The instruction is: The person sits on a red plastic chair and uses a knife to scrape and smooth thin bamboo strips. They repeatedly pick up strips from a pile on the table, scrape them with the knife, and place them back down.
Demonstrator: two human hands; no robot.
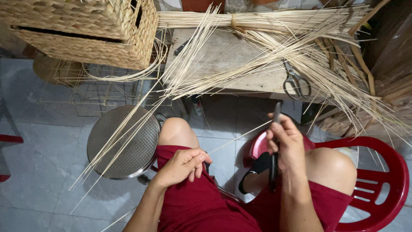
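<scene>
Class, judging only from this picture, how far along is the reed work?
Done: a woven basket stands finished. In hand: the left hand pinches one thin reed strip while the right hand holds a knife against it. Left: loose strips and a tied bundle cover the bench.

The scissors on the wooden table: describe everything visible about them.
The scissors lie flat near the front edge of the pale wooden table, toward its right side. They look all metal, grey and dull, with two oval finger loops pointing toward the person and short blades pointing away. The blades appear closed. Thin pale reed strips cross over and around the blade end, partly covering it. Neither hand touches the scissors; the right hand is below them, holding a dark knife-like tool.
</scene>
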